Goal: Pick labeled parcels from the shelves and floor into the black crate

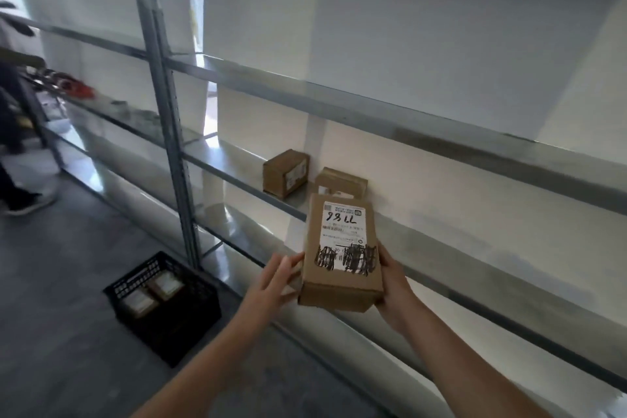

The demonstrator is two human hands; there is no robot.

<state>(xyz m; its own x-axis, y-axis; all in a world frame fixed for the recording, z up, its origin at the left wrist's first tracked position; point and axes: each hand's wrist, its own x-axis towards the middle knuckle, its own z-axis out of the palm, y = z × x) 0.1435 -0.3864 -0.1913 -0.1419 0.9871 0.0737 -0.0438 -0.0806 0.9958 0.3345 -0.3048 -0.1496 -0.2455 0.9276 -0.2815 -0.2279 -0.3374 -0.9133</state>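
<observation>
I hold a brown cardboard parcel (pixel 342 258) in the air in front of the metal shelves, its white label with black scribbles facing up. My right hand (pixel 393 285) grips its right side, thumb along the edge. My left hand (pixel 276 278) touches its left side with fingers nearly straight. Two more brown parcels stand on the shelf behind it: one (pixel 285 173) further left and one (pixel 341 181) partly hidden by the held parcel. The black crate (pixel 169 309) sits on the floor at lower left with two parcels inside.
Grey metal shelving (pixel 424 132) runs from left to right, with an upright post (pixel 169 132) near the crate. A person's legs and shoe (pixel 23 204) are at the far left on the grey floor. Red items (pixel 79 90) lie on a far shelf.
</observation>
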